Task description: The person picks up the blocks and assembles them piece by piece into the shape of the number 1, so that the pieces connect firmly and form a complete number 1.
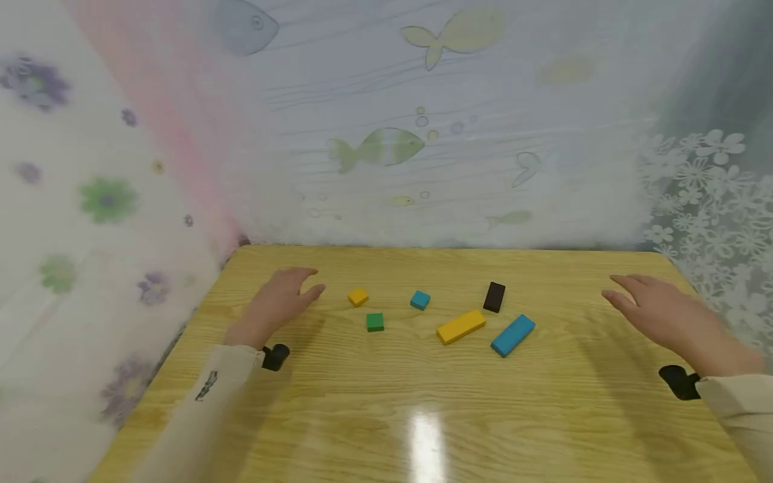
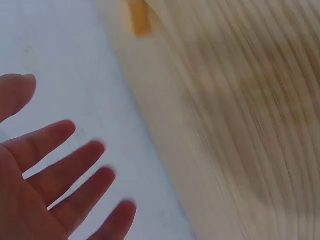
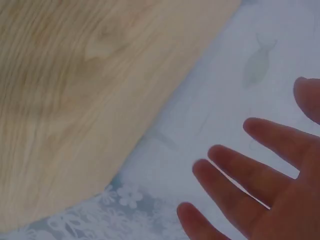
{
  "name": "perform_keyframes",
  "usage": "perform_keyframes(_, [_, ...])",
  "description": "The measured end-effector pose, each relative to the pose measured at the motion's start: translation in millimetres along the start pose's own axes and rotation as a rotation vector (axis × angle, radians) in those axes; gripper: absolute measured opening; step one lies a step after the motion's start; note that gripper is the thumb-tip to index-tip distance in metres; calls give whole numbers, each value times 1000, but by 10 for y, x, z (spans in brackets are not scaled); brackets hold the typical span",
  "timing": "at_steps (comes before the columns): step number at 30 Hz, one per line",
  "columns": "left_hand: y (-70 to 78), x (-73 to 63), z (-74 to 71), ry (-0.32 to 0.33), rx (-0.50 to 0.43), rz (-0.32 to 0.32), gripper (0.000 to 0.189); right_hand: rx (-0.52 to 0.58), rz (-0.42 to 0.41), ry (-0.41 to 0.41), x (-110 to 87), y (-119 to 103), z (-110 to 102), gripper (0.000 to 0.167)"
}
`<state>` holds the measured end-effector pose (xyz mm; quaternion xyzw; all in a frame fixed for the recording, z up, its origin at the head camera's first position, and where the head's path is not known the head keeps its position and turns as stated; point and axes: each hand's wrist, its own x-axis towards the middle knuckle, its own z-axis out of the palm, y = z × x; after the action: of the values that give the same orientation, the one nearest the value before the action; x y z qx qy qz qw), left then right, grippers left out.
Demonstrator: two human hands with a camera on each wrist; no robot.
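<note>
Left hand [image 1: 278, 305] and right hand [image 1: 667, 318]: both spread, empty, above opposite sides of a yellowish wood-grain table [image 1: 338, 409]; blocks between them. Long blue rectangular block [image 1: 513, 335]: slants away rightward, nearer right hand. Long yellow rectangular block [image 1: 461, 327]: likewise slanted, roughly midway. Small green square block [image 1: 375, 322], small blue square block [image 1: 420, 300]: nearer left hand. Small yellow square block [image 1: 358, 297]: right of left hand, closest to it. Black rectangular block [image 1: 494, 297]: axis pointing away, nearer right hand. Pale fish-patterned sheet [image 1: 459, 168]: behind.
</note>
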<state>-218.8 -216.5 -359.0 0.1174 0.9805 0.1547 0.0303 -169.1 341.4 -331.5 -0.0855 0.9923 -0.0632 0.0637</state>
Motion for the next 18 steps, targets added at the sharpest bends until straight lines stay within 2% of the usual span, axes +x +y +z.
perform_keyframes(5, [401, 14, 204, 10, -169, 74, 58, 101, -10, 14, -3, -93, 111, 69])
perform_keyframes(9, [671, 14, 402, -22, -261, 101, 50, 196, -12, 42, 2, -213, 241, 65])
perform_keyframes(15, [889, 41, 661, -92, -482, 76, 43, 419, -6, 39, 35, -375, 439, 64])
perform_keyframes(18, [1005, 61, 788, -114, -553, 84, 43, 530, 0, 36, 61, -452, 537, 66])
